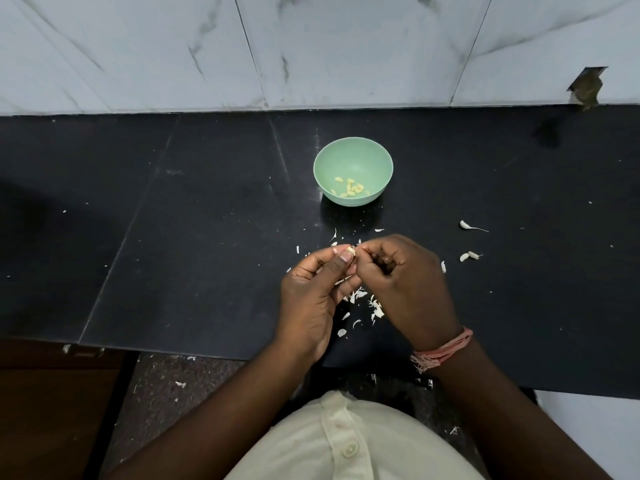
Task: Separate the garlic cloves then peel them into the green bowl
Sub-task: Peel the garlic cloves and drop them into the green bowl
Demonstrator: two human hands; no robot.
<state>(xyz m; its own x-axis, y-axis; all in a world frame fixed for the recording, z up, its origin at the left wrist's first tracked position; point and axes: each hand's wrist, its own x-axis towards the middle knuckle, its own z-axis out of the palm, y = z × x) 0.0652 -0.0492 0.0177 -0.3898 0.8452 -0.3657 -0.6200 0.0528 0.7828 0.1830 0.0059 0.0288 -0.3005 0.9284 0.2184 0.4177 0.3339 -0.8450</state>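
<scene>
A green bowl (353, 157) stands on the black counter and holds several peeled yellowish cloves (351, 189). Just in front of it my left hand (311, 292) pinches a small garlic clove (350, 251) between thumb and fingertips. My right hand (401, 278) is curled right beside it, its fingertips meeting the clove at the top. Unpeeled cloves lie to the right: one clove (464, 224) with a thin stalk, and a pair of cloves (469, 256) nearer me. White peel scraps (367, 303) are scattered under and around both hands.
The black counter (207, 237) runs the full width, backed by a marble-tiled wall (311, 46). Its front edge lies just below my wrists, with peel bits on the floor beyond. A pink thread band (443, 351) circles my right wrist.
</scene>
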